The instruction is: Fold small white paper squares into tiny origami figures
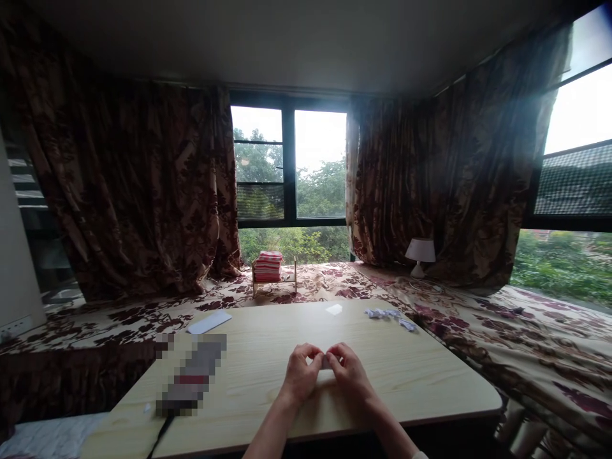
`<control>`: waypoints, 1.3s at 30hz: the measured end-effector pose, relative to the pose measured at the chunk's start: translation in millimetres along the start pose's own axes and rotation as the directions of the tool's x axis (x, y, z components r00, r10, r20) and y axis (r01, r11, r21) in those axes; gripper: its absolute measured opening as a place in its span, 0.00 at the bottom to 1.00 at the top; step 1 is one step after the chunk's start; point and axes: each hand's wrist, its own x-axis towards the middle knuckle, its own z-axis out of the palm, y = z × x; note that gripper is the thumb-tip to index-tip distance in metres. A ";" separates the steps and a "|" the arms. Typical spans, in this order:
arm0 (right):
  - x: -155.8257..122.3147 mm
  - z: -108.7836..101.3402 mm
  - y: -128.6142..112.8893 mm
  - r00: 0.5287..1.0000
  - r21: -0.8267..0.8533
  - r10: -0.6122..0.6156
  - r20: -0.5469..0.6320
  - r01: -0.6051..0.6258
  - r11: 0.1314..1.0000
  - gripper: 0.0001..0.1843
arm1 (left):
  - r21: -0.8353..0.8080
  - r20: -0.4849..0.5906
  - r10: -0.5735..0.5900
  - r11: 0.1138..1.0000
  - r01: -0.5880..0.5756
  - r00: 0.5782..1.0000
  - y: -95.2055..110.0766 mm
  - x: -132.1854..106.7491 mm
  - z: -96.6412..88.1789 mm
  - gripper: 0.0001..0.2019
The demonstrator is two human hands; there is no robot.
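My left hand (pixel 300 374) and my right hand (pixel 350 372) rest side by side on the pale wooden table (pixel 430 376), near its front middle. Both have their fingers curled and pinched together around a small piece of white paper (pixel 325 362) held between the fingertips. Most of the paper is hidden by the fingers. The forearms reach in from the bottom edge.
A blurred dark object (pixel 190 376) with a cable lies at the left. A white envelope-like slip (pixel 209 322), a small white paper (pixel 334 309) and crumpled paper bits (pixel 389 315) lie along the far edge. Beyond are a floral-covered ledge, a small shelf with striped cloth (pixel 269 266) and a lamp (pixel 420 253).
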 end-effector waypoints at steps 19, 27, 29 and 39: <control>0.2 -2.6 1.3 0.981 0.095 0.109 -0.162 -0.095 0.991 0.15 | 0.025 -0.130 -0.077 0.996 0.081 0.988 -8.2 2.1 3.0 0.08; 0.8 -2.0 -2.3 0.976 0.133 0.137 -0.169 -0.115 0.984 0.17 | -0.006 -0.123 -0.089 0.996 0.089 0.988 -9.1 2.9 0.5 0.10; 0.7 -0.7 -4.4 0.980 0.132 0.133 -0.147 -0.113 0.985 0.18 | -0.014 -0.106 -0.085 0.996 0.084 0.991 -7.6 2.8 -0.3 0.10; -0.3 -5.8 -10.3 0.997 0.125 0.075 0.005 -0.075 0.989 0.15 | -0.020 -0.064 -0.078 0.997 0.077 0.995 -3.7 2.5 -1.3 0.09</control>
